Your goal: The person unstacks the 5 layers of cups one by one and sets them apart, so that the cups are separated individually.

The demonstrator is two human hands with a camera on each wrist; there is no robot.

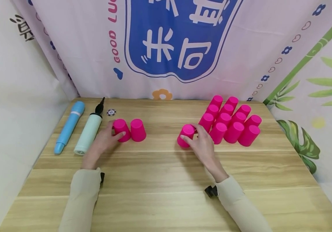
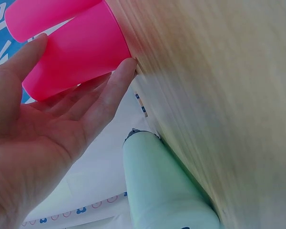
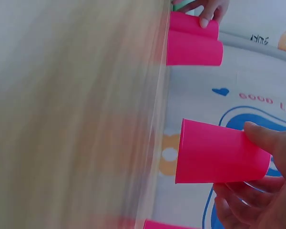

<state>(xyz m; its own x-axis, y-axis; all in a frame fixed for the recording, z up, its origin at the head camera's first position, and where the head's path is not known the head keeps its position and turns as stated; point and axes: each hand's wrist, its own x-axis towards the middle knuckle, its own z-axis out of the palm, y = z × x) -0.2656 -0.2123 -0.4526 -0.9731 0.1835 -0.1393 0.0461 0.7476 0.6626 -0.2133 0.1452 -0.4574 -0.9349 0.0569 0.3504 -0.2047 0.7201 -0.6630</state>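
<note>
My left hand (image 1: 105, 138) has its thumb and fingers around a pink cup (image 1: 121, 130), which stands upside down on the table. Right beside that cup stands a second pink cup (image 1: 138, 130), also bottom up. In the left wrist view the thumb lies on the near side of the held cup (image 2: 81, 52) and the fingers behind it. My right hand (image 1: 203, 141) grips another upside-down pink cup (image 1: 186, 136) between thumb and fingers. The right wrist view shows this cup's rim (image 3: 181, 152) a little off the tabletop. Several more pink cups (image 1: 232, 132) stand in rows just right of this hand.
A pale green hand pump (image 1: 88, 133) with a black nozzle lies left of my left hand. Farther left is a blue pump-like tube (image 1: 70, 127). A poker chip (image 1: 111, 112) lies near the back edge, before a printed cloth (image 1: 90, 64). The wooden table (image 1: 160, 193) extends toward me.
</note>
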